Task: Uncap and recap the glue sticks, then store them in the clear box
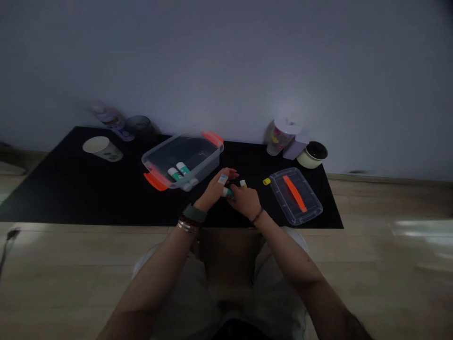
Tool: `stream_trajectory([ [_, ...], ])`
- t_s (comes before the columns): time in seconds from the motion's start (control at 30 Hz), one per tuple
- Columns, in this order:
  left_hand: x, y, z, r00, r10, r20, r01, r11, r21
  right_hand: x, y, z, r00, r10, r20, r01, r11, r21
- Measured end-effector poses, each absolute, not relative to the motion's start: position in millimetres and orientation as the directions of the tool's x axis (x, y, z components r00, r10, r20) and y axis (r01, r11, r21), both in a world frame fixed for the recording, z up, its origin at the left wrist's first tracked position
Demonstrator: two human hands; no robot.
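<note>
My left hand (211, 190), fingers partly stretched to the right, has a small white tube (222, 179) with faint blue marks at its thumb; it looks like a glue stick. Close beside it, my right hand (247, 200) is closed around a green-and-white glue stick (228, 192), whose white end points at my left hand. Just behind the right knuckles shows a small white-and-yellow piece (243, 183); the hand hides the rest. Two similar glue sticks (183, 168) lie inside the clear plastic box (209, 164) with orange handles, left of my hands.
Right of my hands lie a yellow cap (266, 181) and a clear lid (307, 200) with an orange handle. A patterned tumbler (278, 141), a pale box (295, 145) and a cream bowl (308, 159) stand behind. A paper cup (104, 148), bottle (115, 123) and dark container (141, 127) stand left.
</note>
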State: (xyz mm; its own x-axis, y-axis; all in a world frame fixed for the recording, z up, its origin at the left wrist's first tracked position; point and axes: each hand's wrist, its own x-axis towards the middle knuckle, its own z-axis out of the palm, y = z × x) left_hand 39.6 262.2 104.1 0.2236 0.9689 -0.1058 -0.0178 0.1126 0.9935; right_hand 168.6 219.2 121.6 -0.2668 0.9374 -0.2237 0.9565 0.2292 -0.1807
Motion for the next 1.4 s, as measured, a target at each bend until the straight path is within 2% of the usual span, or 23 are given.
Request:
stream_trajectory([
  [0.27, 41, 260, 99, 0.267, 0.963, -0.038, 0.01, 0.037, 0.999, 168, 219, 117, -0.276, 0.929, -0.248, 0.954, 0.234, -0.185],
  [0.6, 43, 255, 103, 0.334, 0.941, 0.054, 0.007, -0.06, 0.998, 164, 215, 116, -0.224, 0.951, -0.212, 0.961, 0.18, -0.211],
  [0.8, 36, 255, 120, 0.486, 0.871, 0.069, 0.096, -0.132, 0.987, 154, 212, 121, -0.147, 0.964, -0.222, 0.967, 0.093, -0.239],
  [0.97, 31, 253, 134, 0.587, 0.806, 0.082, 0.203, -0.245, 0.948, 150, 209, 121, -0.166, 0.962, -0.215, 0.948, 0.095, -0.304],
  [1.1, 29, 249, 143, 0.631, 0.77, 0.098, 0.16, -0.252, 0.954, 150, 206, 119, -0.189, 0.966, -0.176, 0.92, 0.112, -0.375],
  [1.2, 33, 247, 145, 0.557, 0.817, 0.148, -0.001, -0.178, 0.984, 152, 208, 119, -0.193, 0.964, -0.182, 0.901, 0.101, -0.421],
  [1.3, 42, 246, 142, 0.338, 0.925, 0.175, -0.192, -0.114, 0.975, 156, 212, 121, -0.196, 0.968, -0.159, 0.861, 0.092, -0.499],
  [1.4, 49, 247, 135, 0.175, 0.977, 0.121, -0.199, -0.086, 0.976, 161, 218, 123, -0.175, 0.978, -0.114, 0.8, 0.074, -0.595],
])
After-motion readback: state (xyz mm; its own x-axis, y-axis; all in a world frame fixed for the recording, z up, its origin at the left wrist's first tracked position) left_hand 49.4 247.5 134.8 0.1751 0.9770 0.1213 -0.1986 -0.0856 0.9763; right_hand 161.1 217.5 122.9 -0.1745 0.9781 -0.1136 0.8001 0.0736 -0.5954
